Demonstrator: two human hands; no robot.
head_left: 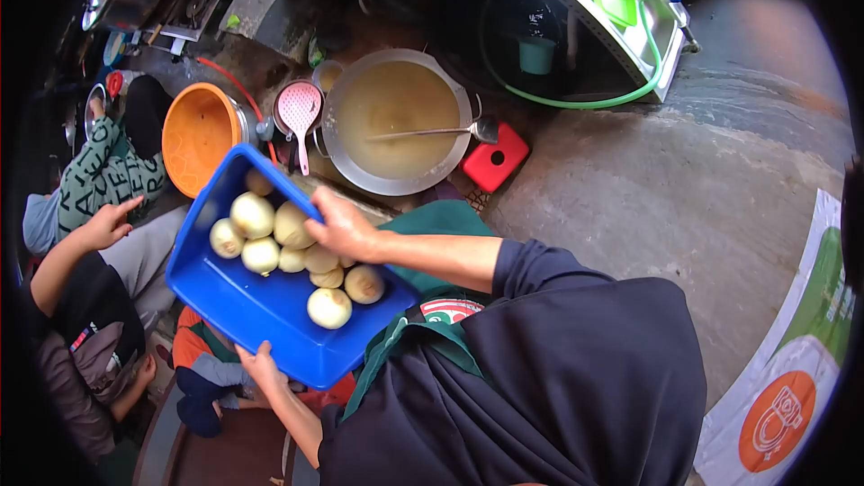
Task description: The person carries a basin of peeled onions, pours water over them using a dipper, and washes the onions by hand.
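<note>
A blue plastic tub point(297, 342), tilted, holds several peeled onions point(261, 255), which look pale and round. At its upper side, my right hand point(345, 227) is closed over the rim, the fingers close beside the onions. My left hand point(261, 367) grips the lower edge of the tub, its fingers partly hidden by the wall. Beyond the tub stands an orange bucket point(196, 139). A big metal wok point(396, 182) with cloudy liquid sits past my right hand, with a long-handled metal ladle point(486, 130) lying across it.
A pink strainer point(299, 108) rests between bucket and wok. Next to the wok is a red box point(498, 157). A green hose point(576, 105) hangs by the sink point(675, 54). Other people sit or stand at left, one arm point(76, 247) reaching near the tub. A banner point(778, 396) is at right.
</note>
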